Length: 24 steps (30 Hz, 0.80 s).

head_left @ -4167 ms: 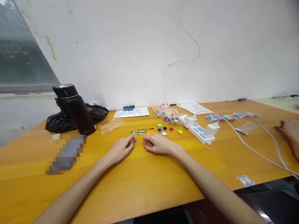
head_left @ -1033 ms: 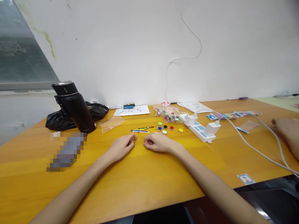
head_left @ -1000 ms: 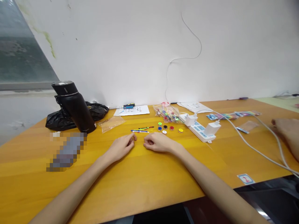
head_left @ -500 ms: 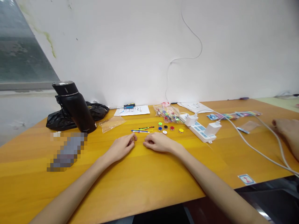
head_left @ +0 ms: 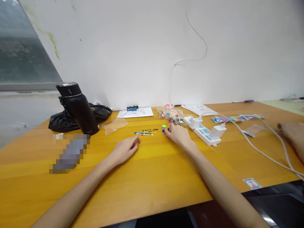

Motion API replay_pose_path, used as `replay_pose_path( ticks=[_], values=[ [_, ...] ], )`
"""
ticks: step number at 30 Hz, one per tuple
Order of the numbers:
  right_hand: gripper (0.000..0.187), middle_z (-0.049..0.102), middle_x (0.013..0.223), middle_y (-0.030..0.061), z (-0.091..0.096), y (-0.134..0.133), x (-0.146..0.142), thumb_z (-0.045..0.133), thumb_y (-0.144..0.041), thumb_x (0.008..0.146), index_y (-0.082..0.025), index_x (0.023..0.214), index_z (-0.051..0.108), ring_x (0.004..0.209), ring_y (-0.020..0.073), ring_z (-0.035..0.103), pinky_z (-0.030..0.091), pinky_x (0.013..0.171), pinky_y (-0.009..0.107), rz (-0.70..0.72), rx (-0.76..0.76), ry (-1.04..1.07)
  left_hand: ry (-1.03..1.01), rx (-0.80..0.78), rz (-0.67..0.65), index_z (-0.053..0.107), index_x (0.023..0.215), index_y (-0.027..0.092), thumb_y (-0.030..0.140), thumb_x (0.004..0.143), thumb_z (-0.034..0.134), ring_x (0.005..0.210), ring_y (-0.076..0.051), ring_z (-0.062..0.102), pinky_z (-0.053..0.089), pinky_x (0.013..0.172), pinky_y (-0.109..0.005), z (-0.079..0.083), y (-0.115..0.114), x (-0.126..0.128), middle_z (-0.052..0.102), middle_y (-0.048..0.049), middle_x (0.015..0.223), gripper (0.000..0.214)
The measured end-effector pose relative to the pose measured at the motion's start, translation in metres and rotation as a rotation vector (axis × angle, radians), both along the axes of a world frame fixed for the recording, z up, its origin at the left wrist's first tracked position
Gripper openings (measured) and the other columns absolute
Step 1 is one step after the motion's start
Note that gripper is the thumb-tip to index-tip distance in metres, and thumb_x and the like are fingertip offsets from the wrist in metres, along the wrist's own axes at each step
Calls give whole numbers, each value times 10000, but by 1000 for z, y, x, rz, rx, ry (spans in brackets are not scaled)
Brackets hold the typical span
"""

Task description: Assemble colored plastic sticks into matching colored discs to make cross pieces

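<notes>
Wooden table (head_left: 147,177), smooth, yellow-orange, grain running across.

Left hand (head_left: 125,150) lies palm down on the wood, fingers loosely curled, thumb by the forefinger, nothing in it. Thin plastic sticks (head_left: 145,132), mixed colours, lie flat just off its fingertips at 1 o'clock.

Right hand (head_left: 178,136) is stretched forward, fingers bent down over a cluster of small round buttons. Green button (head_left: 163,126) and blue button (head_left: 163,130) show at its 10 o'clock, just beside the fingertips. The rest sit under the fingers; cannot tell whether it pinches one or merely touches.

At 12 o'clock of that hand: crinkled clear bag (head_left: 172,116) stuffed with coloured parts. At 2 o'clock: white power strip (head_left: 204,131), boxy, with white chargers plugged in.

Far at 10 o'clock of the left hand: glossy black flask (head_left: 78,109), cylindrical, against a crumpled black plastic bag (head_left: 62,121).

Another person's hand (head_left: 292,134) rests at the table's 3 o'clock edge.
</notes>
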State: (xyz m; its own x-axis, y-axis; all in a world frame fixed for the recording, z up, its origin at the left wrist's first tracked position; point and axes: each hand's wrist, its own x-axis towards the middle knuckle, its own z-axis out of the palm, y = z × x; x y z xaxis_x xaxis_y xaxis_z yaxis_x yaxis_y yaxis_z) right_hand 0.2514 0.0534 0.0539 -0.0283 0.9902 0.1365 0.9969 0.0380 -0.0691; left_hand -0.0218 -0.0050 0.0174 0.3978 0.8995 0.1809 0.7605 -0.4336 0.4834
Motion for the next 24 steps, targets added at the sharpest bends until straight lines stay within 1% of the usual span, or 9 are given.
replay_pose_path(
  ticks=[3,6,12,14,16,18,20,22,24],
  values=[
    [481,734,1078,230,-2,1,4,443,-481,991,-97,1177,664,1019,351,707,487,834,394,-21,-100,-19,4,-6,1,565,1064,246,260,964,402,812,-211,624,405,729,-310,1,0,0,698,-26,946,191],
    [469,735,1081,239,-6,-1,3,441,-469,983,-99,1108,701,1028,365,707,499,833,409,27,-135,-22,-5,-4,0,569,1067,246,261,966,404,806,-212,621,405,725,-313,0,-1,0,696,-26,935,194],
    [380,743,1009,238,-8,-2,1,487,-400,948,-115,979,737,957,366,717,491,775,398,69,-103,-3,-31,8,-15,579,1067,241,267,967,407,801,-220,625,407,721,-317,-1,0,-1,694,-35,913,200],
    [364,742,954,226,-7,-1,1,483,-381,950,-124,903,735,907,343,715,470,743,369,64,-63,17,-29,9,-16,582,1063,239,273,968,409,795,-221,624,405,717,-317,-1,0,-1,690,-36,904,201],
    [339,731,880,186,-4,0,-1,477,-365,952,-142,839,707,841,296,699,434,701,328,82,-1,81,-32,10,-14,587,1058,240,281,970,414,789,-217,619,404,715,-312,-1,0,-1,685,-32,898,198],
    [304,699,797,115,-2,-1,-6,477,-367,960,-166,817,655,760,230,653,387,659,288,176,63,216,-60,2,-10,588,1079,239,298,970,430,770,-208,607,403,706,-305,-1,-1,0,675,-26,886,201],
    [300,648,739,46,-4,-6,-15,470,-412,980,-185,830,595,689,173,583,354,626,261,354,75,419,-133,-33,-23,562,1172,238,327,972,451,741,-193,587,407,700,-299,-1,-2,3,663,-20,884,245],
    [300,606,736,6,-10,-12,-27,473,-463,992,-195,877,543,665,144,531,348,614,243,549,13,624,-232,-104,-72,496,1297,237,371,975,480,725,-177,565,420,707,-294,0,-5,7,659,-17,913,349],
    [295,582,764,-11,-19,-21,-40,522,-490,976,-201,919,503,674,134,505,348,615,236,691,-84,744,-316,-173,-136,442,1372,240,412,975,510,747,-169,556,431,724,-288,1,-7,10,662,-23,954,438]
  ],
)
